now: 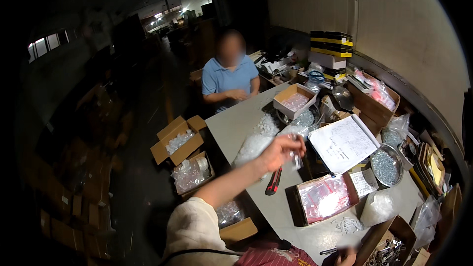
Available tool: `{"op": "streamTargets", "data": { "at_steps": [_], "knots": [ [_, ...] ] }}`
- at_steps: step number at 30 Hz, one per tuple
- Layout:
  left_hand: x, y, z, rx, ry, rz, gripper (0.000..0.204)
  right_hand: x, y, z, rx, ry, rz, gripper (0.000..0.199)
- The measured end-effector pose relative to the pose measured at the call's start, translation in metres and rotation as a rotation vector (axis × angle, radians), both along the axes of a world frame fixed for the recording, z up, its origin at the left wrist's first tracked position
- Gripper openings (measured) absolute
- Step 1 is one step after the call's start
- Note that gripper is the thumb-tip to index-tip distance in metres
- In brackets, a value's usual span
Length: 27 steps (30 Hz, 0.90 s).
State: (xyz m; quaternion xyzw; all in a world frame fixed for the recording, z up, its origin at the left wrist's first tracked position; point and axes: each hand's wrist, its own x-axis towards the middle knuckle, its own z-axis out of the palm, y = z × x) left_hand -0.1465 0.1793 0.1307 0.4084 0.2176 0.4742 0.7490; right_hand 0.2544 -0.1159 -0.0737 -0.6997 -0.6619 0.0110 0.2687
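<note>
Writing shows in several places. A white notepad (343, 143) on the bench (231, 134) carries handwritten lines, and a smaller sheet (363, 182) below it is also written on; both are too small to make out reliably. The stacked black-and-yellow boxes (331, 44) by the wall bear pale markings, likewise unclear.

The person's left hand (283, 152) reaches over the bench, its grip pinching a small clear bag (296, 160) between thumb and fingers. The bag is thin, shiny and see-through, hanging below the fingertips just left of the notepad; whether anything is inside cannot be told. A red-and-black utility knife (274, 181) lies just below that hand. Nearby, an open box (291, 206) holds flat clear packets (325, 198) with reddish printing, partly lost in glare.

The right hand (346, 258) is at the lower edge, near a slim dark object (328, 251); whether its grip is spread or closed cannot be told.
</note>
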Motion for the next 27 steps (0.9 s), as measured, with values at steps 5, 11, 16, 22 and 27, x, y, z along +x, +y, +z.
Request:
{"op": "streamTargets", "data": {
  "at_steps": [5,11,16,22,27],
  "knots": [
    [0.075,-0.029,-0.053,0.013,0.146,-0.141,0.018,0.010,0.011,0.022,0.188,0.102,-0.052,0.017],
    [0.129,-0.075,-0.071,0.131,0.179,-0.360,0.021,0.004,0.018,0.053,0.127,0.102,-0.045,0.009],
    [0.147,-0.113,-0.121,0.407,0.271,-0.423,0.019,0.005,0.002,0.033,0.028,0.114,0.000,0.014],
    [0.136,-0.155,-0.159,0.459,0.510,-0.371,0.019,-0.005,-0.004,-0.004,0.160,0.216,-0.070,0.014],
    [0.138,-0.170,-0.171,0.481,0.618,-0.323,0.019,-0.028,0.016,0.030,-0.014,0.683,-0.086,0.017]
  ]
}}
